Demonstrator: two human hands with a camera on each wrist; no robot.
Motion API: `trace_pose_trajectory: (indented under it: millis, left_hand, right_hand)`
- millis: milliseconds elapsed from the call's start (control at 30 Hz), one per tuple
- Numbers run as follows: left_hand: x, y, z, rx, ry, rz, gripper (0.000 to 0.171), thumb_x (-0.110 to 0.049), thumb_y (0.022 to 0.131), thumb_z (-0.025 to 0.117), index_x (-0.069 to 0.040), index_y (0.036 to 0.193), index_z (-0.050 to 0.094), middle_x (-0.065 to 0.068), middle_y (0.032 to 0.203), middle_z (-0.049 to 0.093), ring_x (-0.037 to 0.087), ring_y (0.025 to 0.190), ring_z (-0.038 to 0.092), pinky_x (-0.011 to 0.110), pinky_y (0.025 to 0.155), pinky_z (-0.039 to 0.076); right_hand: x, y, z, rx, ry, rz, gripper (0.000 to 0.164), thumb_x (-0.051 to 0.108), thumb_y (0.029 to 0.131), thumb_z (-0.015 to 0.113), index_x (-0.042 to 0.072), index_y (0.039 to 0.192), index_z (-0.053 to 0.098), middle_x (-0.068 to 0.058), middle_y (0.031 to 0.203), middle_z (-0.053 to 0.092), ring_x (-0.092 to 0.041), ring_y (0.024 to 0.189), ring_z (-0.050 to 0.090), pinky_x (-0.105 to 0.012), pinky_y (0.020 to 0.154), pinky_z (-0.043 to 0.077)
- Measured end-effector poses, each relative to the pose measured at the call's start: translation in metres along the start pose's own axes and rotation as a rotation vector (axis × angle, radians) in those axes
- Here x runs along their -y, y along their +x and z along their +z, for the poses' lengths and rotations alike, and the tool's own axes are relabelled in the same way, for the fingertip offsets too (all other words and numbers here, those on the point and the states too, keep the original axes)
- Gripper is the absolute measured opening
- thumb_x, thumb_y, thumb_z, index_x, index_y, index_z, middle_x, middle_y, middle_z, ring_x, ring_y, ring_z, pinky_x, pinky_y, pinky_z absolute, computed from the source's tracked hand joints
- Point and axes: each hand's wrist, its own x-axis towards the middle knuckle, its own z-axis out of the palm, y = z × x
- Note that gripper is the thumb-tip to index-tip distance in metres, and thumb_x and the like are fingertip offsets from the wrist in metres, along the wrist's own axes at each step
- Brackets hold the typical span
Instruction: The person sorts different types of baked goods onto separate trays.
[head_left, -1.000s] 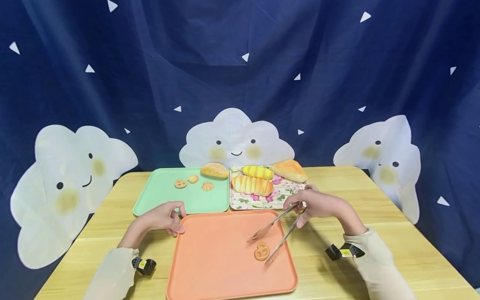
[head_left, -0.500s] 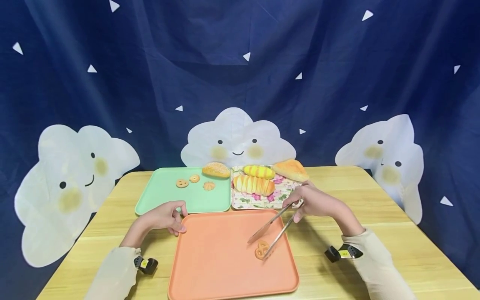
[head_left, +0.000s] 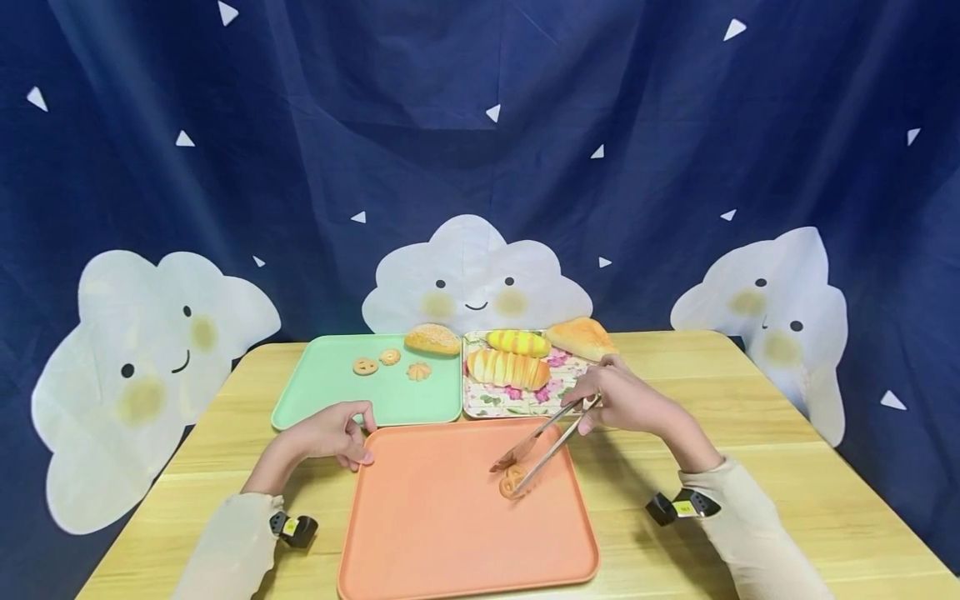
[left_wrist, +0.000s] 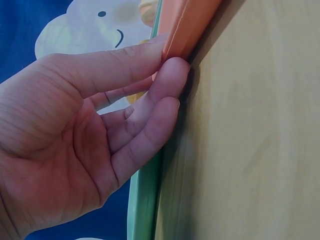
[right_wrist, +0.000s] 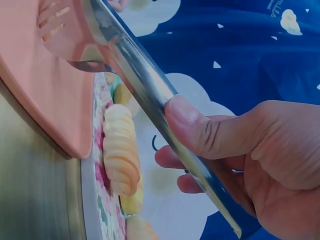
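My left hand [head_left: 330, 435] pinches the far left corner of the orange tray [head_left: 427, 525] between thumb and fingers; the left wrist view shows the thumb on the rim [left_wrist: 182, 27]. In my right hand [head_left: 621, 402] is a pair of metal tongs [head_left: 557, 448], gripped along its arms with the thumb [right_wrist: 192, 117] on one side. The tongs slant down into the tray, their ends on either side of a small pretzel-shaped cookie [head_left: 512, 483] in its right half. One tong end partly covers that cookie.
Behind on the left, a green tray [head_left: 315, 400] bears several small cookies [head_left: 365, 367] and a sugared bun [head_left: 432, 339]. Beside it, a floral tray [head_left: 480, 407] carries a sliced-looking loaf [head_left: 507, 370], a yellow striped bread [head_left: 517, 342] and a triangular bread [head_left: 581, 337].
The tongs have narrowed around the pretzel-shaped cookie and shifted slightly left and away, and the cookie has shifted the same way. The left hand stays at the tray corner.
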Motion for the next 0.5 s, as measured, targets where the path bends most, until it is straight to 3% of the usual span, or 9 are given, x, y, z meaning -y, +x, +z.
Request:
trace_pose_trajectory:
  millis: [233, 500]
  left_hand:
    - [0.0006, 0.0002, 0.0, -0.002, -0.002, -0.002, 0.035, 0.0, 0.082, 0.078, 0.006, 0.101, 0.05, 0.016, 0.065, 0.068, 0.025, 0.062, 0.072, 0.035, 0.061, 0.059]
    - [0.0001, 0.0002, 0.0001, 0.001, 0.002, -0.002, 0.034, 0.001, 0.082, 0.078, 0.007, 0.1, 0.049, 0.018, 0.066, 0.069, 0.025, 0.062, 0.072, 0.036, 0.062, 0.059]
  right_hand:
    - [0.0017, 0.0026, 0.0058, -0.091, -0.103, -0.054, 0.041, 0.031, 0.065, 0.084, 0.014, 0.102, 0.081, 0.005, 0.082, 0.074, -0.012, 0.075, 0.062, -0.042, 0.087, 0.03]
    - [0.0055, 0.0041, 0.0071, -0.152, -0.124, -0.081, 0.042, 0.028, 0.069, 0.084, 0.012, 0.108, 0.08, 0.002, 0.092, 0.077, -0.013, 0.084, 0.066, -0.05, 0.092, 0.031]
